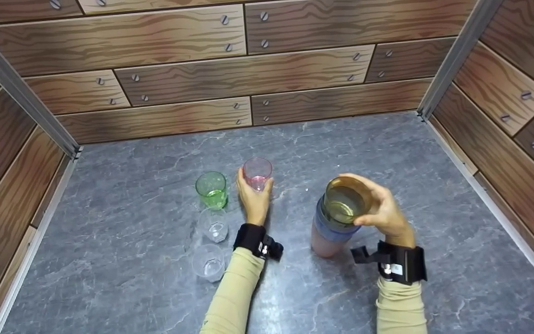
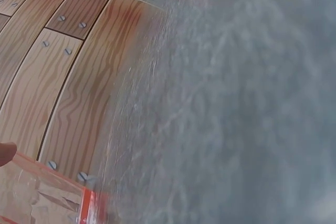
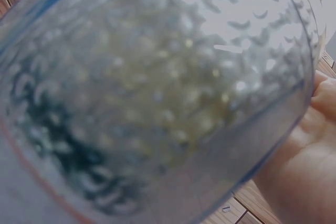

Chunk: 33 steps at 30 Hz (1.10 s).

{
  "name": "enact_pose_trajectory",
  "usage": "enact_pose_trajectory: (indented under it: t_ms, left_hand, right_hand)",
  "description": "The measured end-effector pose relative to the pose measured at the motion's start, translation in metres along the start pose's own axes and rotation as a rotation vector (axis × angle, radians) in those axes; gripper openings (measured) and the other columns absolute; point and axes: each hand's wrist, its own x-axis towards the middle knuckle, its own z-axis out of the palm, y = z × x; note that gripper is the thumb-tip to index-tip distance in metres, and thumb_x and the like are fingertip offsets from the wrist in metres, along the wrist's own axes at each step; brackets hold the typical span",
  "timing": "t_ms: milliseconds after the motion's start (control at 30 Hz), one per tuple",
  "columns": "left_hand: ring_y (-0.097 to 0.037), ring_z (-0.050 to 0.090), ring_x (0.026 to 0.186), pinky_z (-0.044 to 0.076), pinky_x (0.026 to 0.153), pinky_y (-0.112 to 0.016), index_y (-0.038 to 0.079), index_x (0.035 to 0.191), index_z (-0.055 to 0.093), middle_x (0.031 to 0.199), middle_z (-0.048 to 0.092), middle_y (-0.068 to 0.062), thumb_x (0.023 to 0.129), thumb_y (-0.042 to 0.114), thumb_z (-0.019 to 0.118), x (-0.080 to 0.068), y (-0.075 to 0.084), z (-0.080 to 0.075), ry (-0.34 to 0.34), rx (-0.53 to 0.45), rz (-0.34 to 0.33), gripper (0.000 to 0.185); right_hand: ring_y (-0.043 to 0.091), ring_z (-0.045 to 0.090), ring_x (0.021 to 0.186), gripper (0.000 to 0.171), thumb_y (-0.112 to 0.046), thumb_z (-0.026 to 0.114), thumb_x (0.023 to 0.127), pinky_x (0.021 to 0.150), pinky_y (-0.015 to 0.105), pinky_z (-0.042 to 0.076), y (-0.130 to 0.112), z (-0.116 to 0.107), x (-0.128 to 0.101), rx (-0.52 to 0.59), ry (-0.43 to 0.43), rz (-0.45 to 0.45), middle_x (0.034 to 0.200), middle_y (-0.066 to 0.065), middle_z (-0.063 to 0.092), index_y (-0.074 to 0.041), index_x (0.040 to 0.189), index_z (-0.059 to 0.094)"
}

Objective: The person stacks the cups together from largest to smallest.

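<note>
My left hand [image 1: 254,197] grips a small pink glass [image 1: 257,173] that stands on the grey stone counter [image 1: 295,153]; the pink glass [image 2: 47,198] fills the lower left of the left wrist view. My right hand [image 1: 380,208] holds the rim of the top tumbler, an amber one [image 1: 345,202], in a stack of tumblers [image 1: 334,227] with blue and pink ones beneath. The tumbler's dimpled wall [image 3: 157,87] fills the right wrist view, with my right hand's fingers [image 3: 310,145] at the right edge.
A green glass [image 1: 211,189] stands left of the pink one, with two clear glasses [image 1: 214,224] [image 1: 208,262] in a row in front of it. Wood-plank walls [image 1: 248,74] enclose the counter on three sides.
</note>
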Motion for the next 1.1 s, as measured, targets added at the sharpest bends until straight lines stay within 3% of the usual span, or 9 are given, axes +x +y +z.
enact_pose_trajectory:
  t_ms: [1100]
  left_hand:
    - [-0.034, 0.043, 0.129, 0.034, 0.113, -0.044, 0.0, 0.135, 0.038, 0.136, 0.047, -0.021, 0.071, 0.013, 0.078, -0.0001, 0.0028, -0.004, -0.015, -0.01, -0.028, 0.076]
  right_hand:
    - [0.028, 0.052, 0.124, 0.076, 0.006, 0.07, 0.071, 0.11, 0.033, 0.04, 0.0014, -0.001, 0.0007, 0.005, -0.006, -0.022, 0.134, 0.023, 0.05, 0.02, 0.133, 0.028]
